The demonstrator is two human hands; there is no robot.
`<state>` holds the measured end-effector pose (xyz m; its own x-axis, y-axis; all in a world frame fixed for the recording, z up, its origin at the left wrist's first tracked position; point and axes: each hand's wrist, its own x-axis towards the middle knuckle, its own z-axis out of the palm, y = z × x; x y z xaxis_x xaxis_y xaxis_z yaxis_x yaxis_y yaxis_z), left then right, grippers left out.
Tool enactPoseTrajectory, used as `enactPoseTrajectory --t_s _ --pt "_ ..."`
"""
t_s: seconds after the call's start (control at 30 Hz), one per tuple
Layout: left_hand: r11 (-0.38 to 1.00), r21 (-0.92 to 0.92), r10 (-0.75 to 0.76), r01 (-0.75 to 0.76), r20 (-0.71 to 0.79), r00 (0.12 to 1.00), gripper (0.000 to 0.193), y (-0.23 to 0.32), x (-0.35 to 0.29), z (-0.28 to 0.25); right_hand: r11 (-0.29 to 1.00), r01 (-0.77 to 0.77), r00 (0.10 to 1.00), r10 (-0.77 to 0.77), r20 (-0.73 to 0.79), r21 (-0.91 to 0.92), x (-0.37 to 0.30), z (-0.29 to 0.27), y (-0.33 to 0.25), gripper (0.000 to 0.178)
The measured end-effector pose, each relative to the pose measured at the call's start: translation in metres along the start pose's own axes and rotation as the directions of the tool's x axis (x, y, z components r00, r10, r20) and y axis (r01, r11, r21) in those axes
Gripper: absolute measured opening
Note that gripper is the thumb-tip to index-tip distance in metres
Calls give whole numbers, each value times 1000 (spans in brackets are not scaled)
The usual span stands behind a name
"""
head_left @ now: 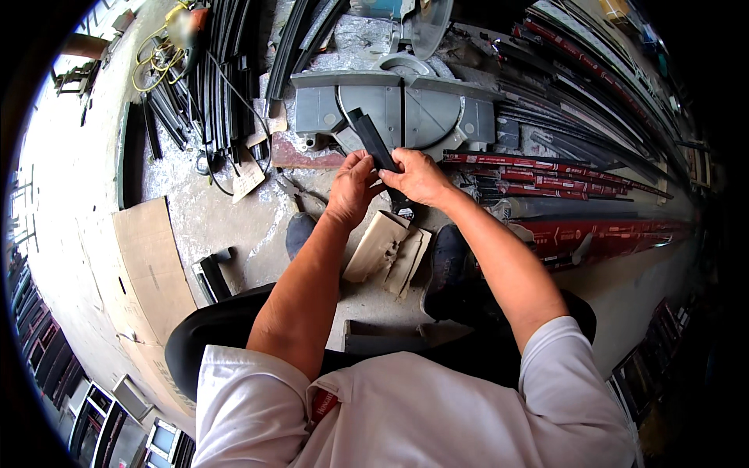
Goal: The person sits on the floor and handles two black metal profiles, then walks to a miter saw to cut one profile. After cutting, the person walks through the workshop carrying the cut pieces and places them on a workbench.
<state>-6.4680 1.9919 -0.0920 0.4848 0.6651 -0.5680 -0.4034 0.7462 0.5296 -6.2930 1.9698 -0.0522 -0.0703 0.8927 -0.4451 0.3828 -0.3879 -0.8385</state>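
Between my two hands is a short black profile piece (372,142), tilted with its far end up and to the left. My left hand (353,187) pinches it from the left side, fingers bent. On the other side, my right hand (418,178) has its thumb and fingers closed round it. The piece is in front of the grey table of a mitre saw (316,107), whose round blade (430,30) shows at the top. A pair of pliers (300,193) lies on the floor left of my left hand. Torn cardboard (378,248) lies below my hands.
Bundles of long black profiles (226,70) lie at the far left, with a yellow cord (148,66) beside them. More profiles (577,86), some in red wrapping (593,238), stretch along the right. Flat cardboard (156,257) covers the floor at left. A short dark offcut (211,277) is near my knee.
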Motion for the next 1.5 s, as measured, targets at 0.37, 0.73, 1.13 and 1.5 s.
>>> enactPoseTrajectory --t_s 0.37,0.73,1.13,1.5 --pt "977 201 82 -72 -39 996 23 -5 -4 3 934 24 990 -70 -118 -356 -16 19 -14 27" --pt "880 333 306 -339 146 941 14 -7 -5 -15 942 -40 970 -44 -240 -332 11 25 -46 43" --pt "303 793 572 -528 291 767 37 85 40 -49 855 489 747 -512 -425 -172 78 47 -84 17" --pt "200 913 614 -355 165 772 44 102 38 -52 866 465 758 -496 -423 -182 118 72 -61 23"
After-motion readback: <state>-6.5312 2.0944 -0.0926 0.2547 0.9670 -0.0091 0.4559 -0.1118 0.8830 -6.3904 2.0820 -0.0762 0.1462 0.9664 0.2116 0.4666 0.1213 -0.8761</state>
